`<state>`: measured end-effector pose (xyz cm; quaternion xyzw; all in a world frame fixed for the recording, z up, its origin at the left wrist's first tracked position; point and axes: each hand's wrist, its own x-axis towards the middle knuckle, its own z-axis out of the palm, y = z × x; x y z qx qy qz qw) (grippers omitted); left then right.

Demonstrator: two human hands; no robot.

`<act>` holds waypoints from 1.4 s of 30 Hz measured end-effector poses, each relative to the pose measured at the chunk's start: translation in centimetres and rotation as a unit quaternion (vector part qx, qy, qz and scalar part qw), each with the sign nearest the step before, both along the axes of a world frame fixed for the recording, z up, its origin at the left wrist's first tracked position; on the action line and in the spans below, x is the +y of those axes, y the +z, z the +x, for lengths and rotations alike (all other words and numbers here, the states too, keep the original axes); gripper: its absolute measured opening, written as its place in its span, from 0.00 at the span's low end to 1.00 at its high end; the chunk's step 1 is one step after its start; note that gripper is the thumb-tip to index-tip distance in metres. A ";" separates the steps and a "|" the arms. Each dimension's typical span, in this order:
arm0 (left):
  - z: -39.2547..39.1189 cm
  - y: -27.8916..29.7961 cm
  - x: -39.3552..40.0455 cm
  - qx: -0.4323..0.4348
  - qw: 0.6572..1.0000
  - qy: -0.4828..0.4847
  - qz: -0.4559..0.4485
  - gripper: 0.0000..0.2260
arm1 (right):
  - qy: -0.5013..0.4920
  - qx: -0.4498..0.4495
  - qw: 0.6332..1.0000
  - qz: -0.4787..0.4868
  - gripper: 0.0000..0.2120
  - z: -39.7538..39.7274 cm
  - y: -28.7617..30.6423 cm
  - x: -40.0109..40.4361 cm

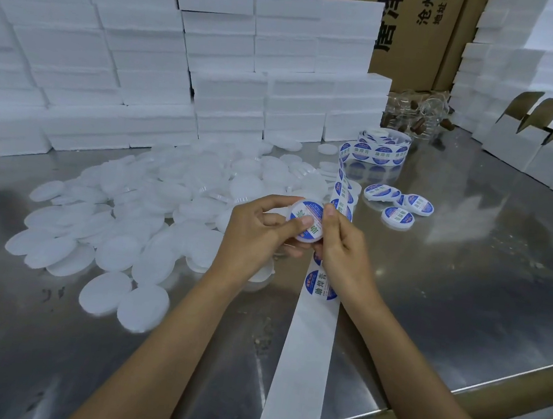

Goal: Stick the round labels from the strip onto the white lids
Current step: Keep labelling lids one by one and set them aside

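Just right of the lid pile (150, 215), left hand (258, 231) and right hand (339, 247) together gripped one lid (306, 224), left thumb pressing its label (312, 213).

Single head-worn, wide-angle view, looking forward and down across a steel table (468, 265). Both hands, left (258, 231) and right (343, 248), sit near frame centre, close to the lens; forearms enter from the bottom edge. Foam stacks (113, 53) and cartons (419, 29) close off the far side. Straight edges bow toward the margins.
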<state>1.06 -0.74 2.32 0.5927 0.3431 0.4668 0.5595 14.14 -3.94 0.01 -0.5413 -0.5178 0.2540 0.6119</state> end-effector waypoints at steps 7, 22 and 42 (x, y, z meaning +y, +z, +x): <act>0.6 0.0 -0.4 -0.025 0.999 0.024 -0.014 0.12 | 0.005 -0.010 1.000 0.018 0.20 0.0 0.4 -0.5; 0.3 -0.1 0.3 0.017 0.999 0.047 -0.006 0.13 | -0.054 -0.205 0.977 -0.028 0.21 -0.1 -0.7 -0.5; 0.2 -0.2 0.6 0.066 0.997 0.046 0.014 0.23 | -0.259 -0.227 0.909 -0.235 0.23 9.3 0.1 2.5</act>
